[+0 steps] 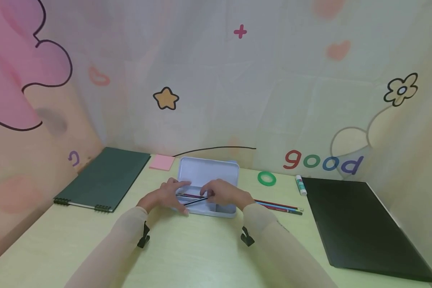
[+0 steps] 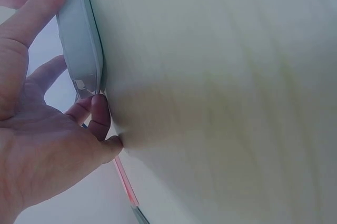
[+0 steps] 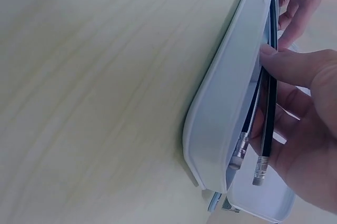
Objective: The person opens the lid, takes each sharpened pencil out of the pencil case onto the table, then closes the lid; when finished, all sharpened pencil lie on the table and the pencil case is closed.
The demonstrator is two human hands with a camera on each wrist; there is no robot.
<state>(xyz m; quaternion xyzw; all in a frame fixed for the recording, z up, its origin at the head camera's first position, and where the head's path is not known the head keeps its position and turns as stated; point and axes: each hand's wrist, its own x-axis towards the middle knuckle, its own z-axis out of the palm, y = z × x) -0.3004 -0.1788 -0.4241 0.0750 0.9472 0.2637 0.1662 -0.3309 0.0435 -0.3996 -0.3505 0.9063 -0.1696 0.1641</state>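
Observation:
A pale lavender pencil case (image 1: pixel 209 170) lies open on the table with its lid tipped back. My left hand (image 1: pixel 167 194) holds the case at its left end, the thumb along the near wall and the other fingers spread behind. Over the case, my right hand (image 1: pixel 223 192) pinches a dark pencil (image 3: pixel 271 113) between thumb and fingers, its eraser end beyond the palm. A second dark pencil (image 3: pixel 245 139) lies inside, next to the near wall. The right hand's fingers partly hide the inside of the case in the head view.
Several coloured pencils (image 1: pixel 281 207) lie right of the case. Behind them are a green tape roll (image 1: pixel 267 179) and a glue stick (image 1: pixel 301 185). A black folder (image 1: pixel 363 228) lies at right; a dark green spiral notebook (image 1: pixel 104 178) and pink sticky notes (image 1: pixel 162 162) are at left.

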